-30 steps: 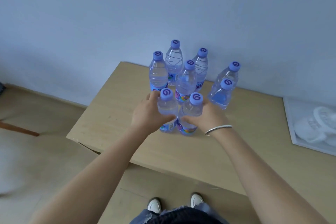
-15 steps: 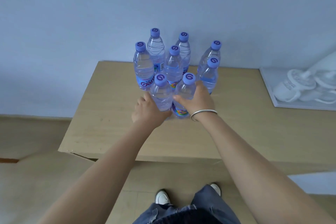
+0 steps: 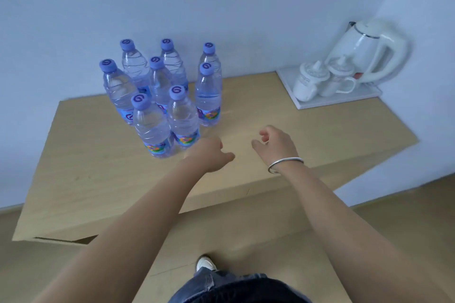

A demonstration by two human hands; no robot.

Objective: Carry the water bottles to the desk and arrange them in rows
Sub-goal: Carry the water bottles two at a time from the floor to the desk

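Observation:
Several clear water bottles with purple caps stand upright in a cluster on the light wooden desk [image 3: 98, 179], near the wall at its back left. The two nearest, the front left bottle [image 3: 152, 128] and the front right bottle [image 3: 183, 118], stand side by side. My left hand [image 3: 209, 155] hovers just right of the front right bottle, fingers loosely curled and holding nothing. My right hand [image 3: 275, 145], with a silver bracelet on the wrist, is further right over the bare desk, fingers loosely curled and empty.
A white tray [image 3: 344, 102] at the desk's back right holds a white electric kettle [image 3: 369, 51] and two white cups [image 3: 317, 81]. The desk stands against a pale wall. Wooden floor and my shoe [image 3: 205, 263] show below the front edge.
Both hands have let go of the two front bottles and drawn back to the right. The view has swung right, bringing the kettle and tray into sight.

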